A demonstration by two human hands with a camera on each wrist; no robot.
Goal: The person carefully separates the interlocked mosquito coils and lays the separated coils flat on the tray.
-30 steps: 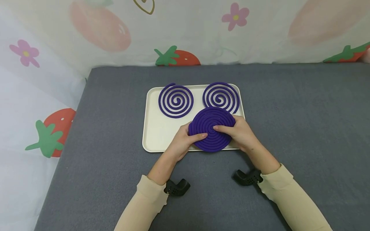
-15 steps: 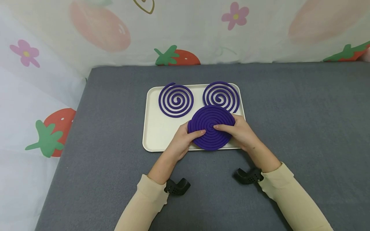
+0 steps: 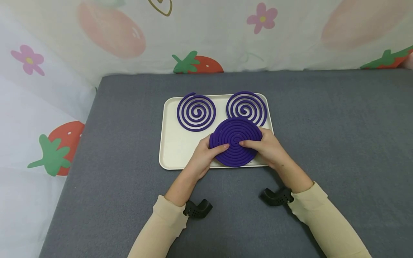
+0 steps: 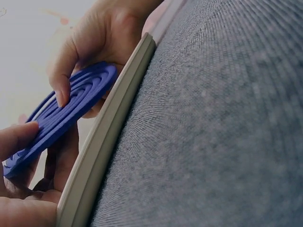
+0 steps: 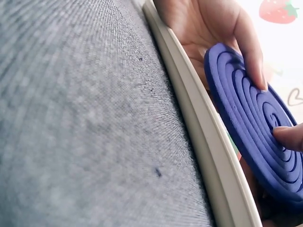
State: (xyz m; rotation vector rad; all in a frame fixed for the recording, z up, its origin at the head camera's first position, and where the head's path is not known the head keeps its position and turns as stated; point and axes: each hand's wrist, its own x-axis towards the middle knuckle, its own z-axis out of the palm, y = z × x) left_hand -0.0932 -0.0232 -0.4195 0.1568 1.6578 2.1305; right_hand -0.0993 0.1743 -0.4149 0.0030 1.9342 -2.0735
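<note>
Nearest, grey woven cloth covers the bench (image 3: 322, 143), bare at 6 o'clock apart from two cream sleeves with black wrist mounts. Above them, the left hand (image 3: 201, 157) and right hand (image 3: 269, 148) hold a solid purple double coil (image 3: 235, 141) between them, lifted clear of the near rim of the cream tray (image 3: 171, 143). Each hand's thumb presses on the coil's top face while the curled fingers (image 4: 61, 85) grip underneath, pinching it at 9 and 3 o'clock. At 11 and 1 o'clock on the tray lie two single coils, the left spiral (image 3: 196, 112) and the right spiral (image 3: 246, 107), whose near edge the held coil overlaps. Open bench stretches wide at 3 o'clock; at 9 o'clock it ends at a drop. A strawberry-print curtain (image 3: 206, 36) closes the far side. Compared with a second ago, the held coil sits slightly farther up the tray.
</note>
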